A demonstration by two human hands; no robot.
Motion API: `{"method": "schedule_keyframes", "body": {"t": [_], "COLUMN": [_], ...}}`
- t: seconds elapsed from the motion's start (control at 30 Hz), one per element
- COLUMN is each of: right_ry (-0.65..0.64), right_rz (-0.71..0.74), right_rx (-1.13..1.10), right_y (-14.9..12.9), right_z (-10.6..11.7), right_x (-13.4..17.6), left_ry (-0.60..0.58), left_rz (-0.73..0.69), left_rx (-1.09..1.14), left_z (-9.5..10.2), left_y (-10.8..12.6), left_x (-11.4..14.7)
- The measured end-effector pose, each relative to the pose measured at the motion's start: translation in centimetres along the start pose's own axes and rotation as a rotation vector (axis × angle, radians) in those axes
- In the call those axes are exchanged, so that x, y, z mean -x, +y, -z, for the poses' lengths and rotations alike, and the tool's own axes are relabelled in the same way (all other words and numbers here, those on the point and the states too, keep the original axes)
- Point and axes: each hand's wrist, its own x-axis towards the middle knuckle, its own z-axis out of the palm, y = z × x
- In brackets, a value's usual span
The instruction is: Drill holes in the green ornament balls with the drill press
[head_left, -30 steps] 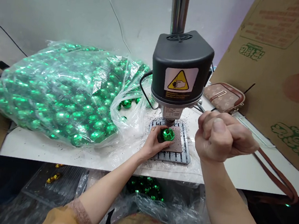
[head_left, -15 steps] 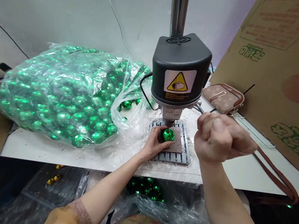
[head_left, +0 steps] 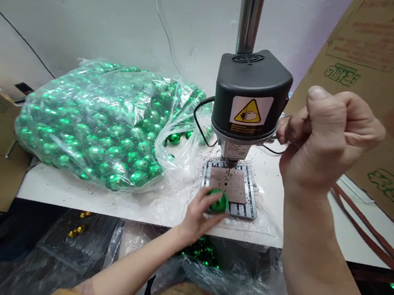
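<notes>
Between the thumb and fingers of my left hand (head_left: 199,214) is a shiny green faceted ball (head_left: 219,202), held over the front edge of the slotted metal base (head_left: 251,207). Behind it stands a small black drill press (head_left: 252,92), its thin bit (head_left: 229,172) above a brown square pad (head_left: 236,190) with a dark hole. My right hand (head_left: 331,135) is closed in a fist at the right of the press head, around what looks like its feed lever, mostly hidden by the fingers. Dark shavings lie on the pad and base.
A large clear plastic bag (head_left: 94,130) full of green balls fills the table's left. More green balls (head_left: 202,252) lie in plastic below the front edge. Cardboard boxes (head_left: 376,93) flank the table, and a brown strap (head_left: 369,235) hangs at right.
My left hand has drawn the green ball off the pad, toward me, away from under the bit. My right fist has risen beside the press head, and the camera view has shifted slightly.
</notes>
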Motion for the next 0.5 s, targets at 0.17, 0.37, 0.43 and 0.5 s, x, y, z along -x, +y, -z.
{"method": "schedule_keyframes", "body": {"t": [0.17, 0.37, 0.43, 0.5], "right_ry": [-0.009, 0.011, 0.010, 0.011], "right_rz": [0.041, 0.054, 0.049, 0.044], "right_rx": [0.001, 0.004, -0.001, 0.003], "right_y": [0.1, 0.1, 0.1, 0.0], "right_z": [0.0, -0.1, -0.2, -0.2], "right_x": [0.0, 0.0, 0.1, 0.2], "left_ry": [-0.328, -0.339, -0.227, -0.179], "left_rz": [-0.585, -0.771, -0.604, -0.223], "left_rx": [-0.391, -0.497, -0.486, -0.502], "left_z": [3.3, 6.1, 6.7, 7.5], "left_y": [1.0, 0.4, -0.9, -3.0], "left_x": [8.5, 8.2, 3.6, -2.5]}}
